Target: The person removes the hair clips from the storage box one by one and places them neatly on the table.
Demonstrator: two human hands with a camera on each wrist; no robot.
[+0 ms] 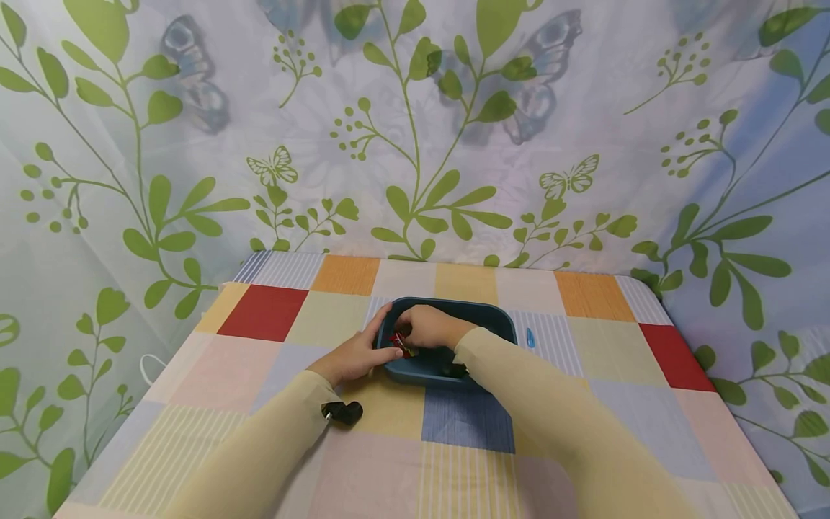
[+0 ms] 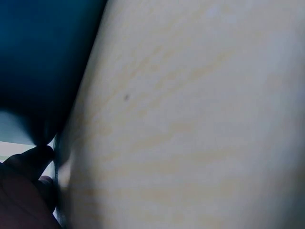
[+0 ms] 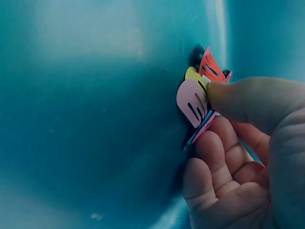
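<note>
A blue plastic basin [image 1: 405, 376] stands on the patchwork cloth. Inside its left end, my right hand [image 1: 429, 328] pinches a small bunch of snap hair clips [image 1: 403, 344] between thumb and fingers. In the right wrist view, the bunch shows a pink clip [image 3: 192, 101], a yellow clip [image 3: 191, 73] and blue edges, with a red clip [image 3: 209, 67] just behind, near the wall. My left hand [image 1: 353, 358] rests against the basin's left side, fingers stretched along the rim and thumb reaching over the front corner. The left wrist view catches only dark fingertips beside the basin wall.
A small blue hair clip [image 1: 530, 337] lies on the cloth right of the basin. A black device [image 1: 344, 413] sits at my left wrist. A white cord [image 1: 150, 366] loops at the table's left edge. Behind the table hangs a leaf-patterned curtain [image 1: 311, 130].
</note>
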